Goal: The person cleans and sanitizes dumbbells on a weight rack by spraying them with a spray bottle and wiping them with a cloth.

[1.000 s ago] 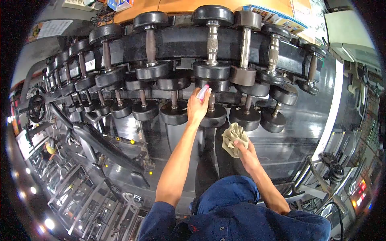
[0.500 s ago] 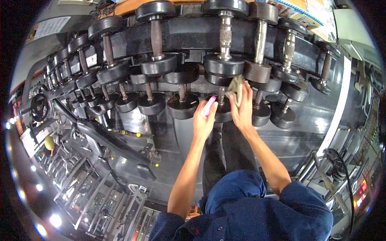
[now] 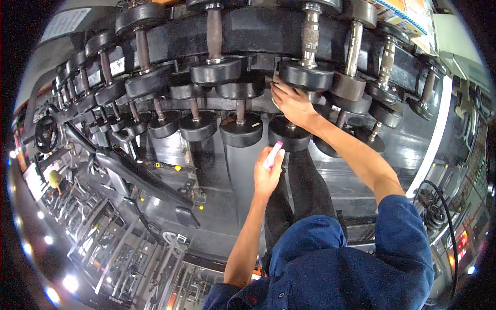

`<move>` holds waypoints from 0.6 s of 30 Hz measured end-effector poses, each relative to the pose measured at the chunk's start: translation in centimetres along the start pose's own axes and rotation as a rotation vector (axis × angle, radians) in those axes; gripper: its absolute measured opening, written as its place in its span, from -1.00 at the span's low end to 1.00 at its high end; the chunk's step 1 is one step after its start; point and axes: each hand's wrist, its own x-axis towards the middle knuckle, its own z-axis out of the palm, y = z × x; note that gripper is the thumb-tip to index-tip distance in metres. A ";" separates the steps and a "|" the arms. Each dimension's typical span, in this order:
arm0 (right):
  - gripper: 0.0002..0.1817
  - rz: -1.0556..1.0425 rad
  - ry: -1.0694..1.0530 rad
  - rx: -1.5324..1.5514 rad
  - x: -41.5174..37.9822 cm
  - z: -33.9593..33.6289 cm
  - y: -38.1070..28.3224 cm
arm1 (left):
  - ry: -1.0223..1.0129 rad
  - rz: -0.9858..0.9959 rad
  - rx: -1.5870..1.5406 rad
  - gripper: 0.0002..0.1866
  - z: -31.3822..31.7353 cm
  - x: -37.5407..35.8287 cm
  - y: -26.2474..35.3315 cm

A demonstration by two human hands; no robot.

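My left hand (image 3: 267, 175) is closed round a small spray bottle with a pink cap (image 3: 273, 153), held in the air just below the lower row of dumbbells. My right hand (image 3: 290, 102) reaches further in and lies spread against the rack between a black dumbbell end (image 3: 306, 76) above and another dumbbell (image 3: 288, 135) below. The greenish cloth it held a moment ago does not show; it seems to be under the palm. The black two-tier dumbbell rack (image 3: 258, 31) fills the upper part of the view.
Many black and steel dumbbells stand in rows across the rack. A padded weight bench (image 3: 139, 178) is at the left, with gym machines (image 3: 103, 237) beyond it. A coiled cable (image 3: 436, 201) lies on the dark floor to the right.
My right hand went from low at my side up to the rack with the cloth and now presses there. My left hand drew the spray bottle back down from the dumbbells.
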 end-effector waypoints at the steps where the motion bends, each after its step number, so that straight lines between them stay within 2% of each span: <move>1: -0.56 -0.034 -0.011 -0.077 1.3 1.1 -0.3 | 0.005 0.005 -0.004 -0.63 0.1 0.0 0.3; 4: -0.63 -0.091 -0.145 -0.292 5.2 2.9 -1.3 | -0.014 0.047 -0.031 -0.63 0.6 0.1 0.5; 5: -0.70 -0.127 -0.071 -0.359 5.8 4.8 -1.2 | -0.016 -0.017 -0.043 -0.61 0.6 -0.3 2.5; 8: -0.72 -0.067 -0.267 -0.141 7.4 4.7 -1.4 | -0.033 0.097 0.044 -0.67 0.5 -0.3 2.8; 9: -0.74 -0.075 -0.211 -0.228 7.1 4.2 -1.6 | -0.038 0.102 0.028 -0.66 0.4 -0.3 3.2; 12: -0.64 -0.080 -0.220 -0.312 5.9 0.4 -1.5 | -0.038 0.158 0.048 -0.68 -0.1 0.1 2.0; 15: -0.51 0.030 0.048 0.076 1.8 0.9 0.2 | -0.038 0.164 0.006 -0.71 -0.6 -0.1 1.8; 18: -0.48 0.238 0.170 0.158 -3.4 -1.8 0.9 | -0.044 0.053 -0.071 -0.71 -1.1 -0.9 3.3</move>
